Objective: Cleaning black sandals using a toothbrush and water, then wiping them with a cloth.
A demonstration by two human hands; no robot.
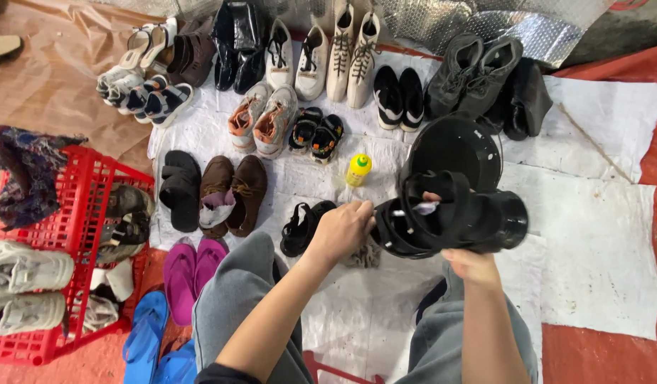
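My right hand (473,266) grips a chunky black strapped sandal (460,220) from below and holds it up over my lap, sole side to the right. My left hand (340,229) is closed at the sandal's heel end on what looks like a small white-handled brush (418,209), which reaches in under the straps. The matching black sandal (302,227) lies on the white sheet just left of my left hand. A crumpled grey rag (362,257) sits below that hand.
A yellow bottle with a green cap (358,169) and a black round basin (454,144) stand just beyond the sandal. Rows of paired shoes (311,60) cover the white sheet (599,235). A red crate (72,220) holding shoes stands left, with magenta (190,274) and blue slippers (145,334) beside it.
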